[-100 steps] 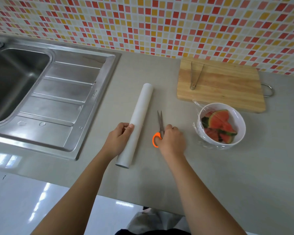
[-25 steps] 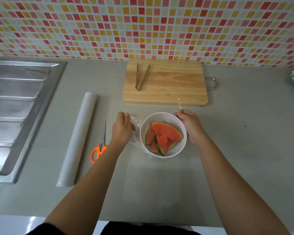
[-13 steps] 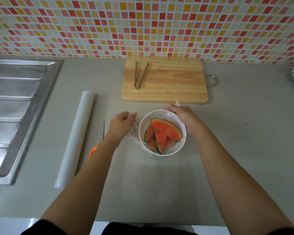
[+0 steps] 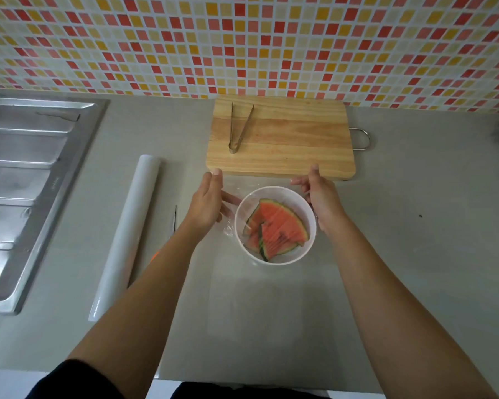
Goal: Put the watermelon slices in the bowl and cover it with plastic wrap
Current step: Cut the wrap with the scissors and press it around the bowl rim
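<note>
Both hands are at the white bowl (image 4: pixel 274 189) now, which sits on the grey counter (image 4: pixel 415 269). The watermelon slices (image 4: pixel 281 226) lie inside it, red flesh up, under a clear sheet of plastic wrap (image 4: pixel 228 227) that bunches up just left of the bowl. The left hand (image 4: pixel 208 203) is on that side, fingers (image 4: pixel 231 199) straight and loose, lying on the film, thumb pointing away. Nothing is pinched there. The right hand (image 4: pixel 321 201) is against the bowl's far right rim, thumb and forefinger spread apart; its other fingers are hidden behind it.

Just beyond the bowl is the wooden cutting board (image 4: pixel 288 145) with metal tongs (image 4: pixel 239 128) on it. Left of the bowl, past the left forearm, are the scissors (image 4: pixel 174 223), then the wrap roll (image 4: pixel 127 234), and furthest left the steel sink (image 4: pixel 26 182).
</note>
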The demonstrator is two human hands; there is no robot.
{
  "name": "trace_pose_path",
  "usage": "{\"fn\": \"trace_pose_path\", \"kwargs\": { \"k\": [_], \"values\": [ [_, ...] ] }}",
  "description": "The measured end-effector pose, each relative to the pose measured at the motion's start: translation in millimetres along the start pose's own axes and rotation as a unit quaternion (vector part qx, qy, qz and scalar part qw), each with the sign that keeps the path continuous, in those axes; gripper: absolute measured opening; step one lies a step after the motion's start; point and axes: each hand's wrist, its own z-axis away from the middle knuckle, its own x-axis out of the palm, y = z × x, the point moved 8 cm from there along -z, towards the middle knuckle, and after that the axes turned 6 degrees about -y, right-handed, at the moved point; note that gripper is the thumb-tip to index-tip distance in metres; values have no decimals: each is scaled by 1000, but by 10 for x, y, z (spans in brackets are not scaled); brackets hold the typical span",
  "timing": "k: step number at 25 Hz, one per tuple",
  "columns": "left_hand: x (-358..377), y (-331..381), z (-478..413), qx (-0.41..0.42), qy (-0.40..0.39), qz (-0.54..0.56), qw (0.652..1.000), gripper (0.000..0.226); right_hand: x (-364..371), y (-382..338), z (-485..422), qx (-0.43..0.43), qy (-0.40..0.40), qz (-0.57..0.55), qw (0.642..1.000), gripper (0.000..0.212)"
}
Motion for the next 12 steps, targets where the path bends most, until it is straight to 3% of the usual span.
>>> {"fn": "trace_pose_path", "kwargs": {
  "k": [2, 5, 7, 9, 12],
  "values": [
    [-67, 27, -21, -8, -23, -59, 998, 27, -33, -13, -15, -12, -10, 44, 999, 59],
    [-202, 17, -29, -20, -46, -170, 984, 35, -93, 14, -10, -17, -13, 79, 997, 63],
    [-214, -18, -24, -21, -51, -191, 980, 32, -110, 20, -5, -19, -2, 88, 996, 64],
    [-167, -24, -31, -14, -32, -144, 989, 31, -108, 24, -7, -7, 9, 86, 996, 64],
    [-83, -37, -85, -25, -6, 35, 999, 27, -95, 61, -3, 28, 7, 43, 999, 61]
  ]
}}
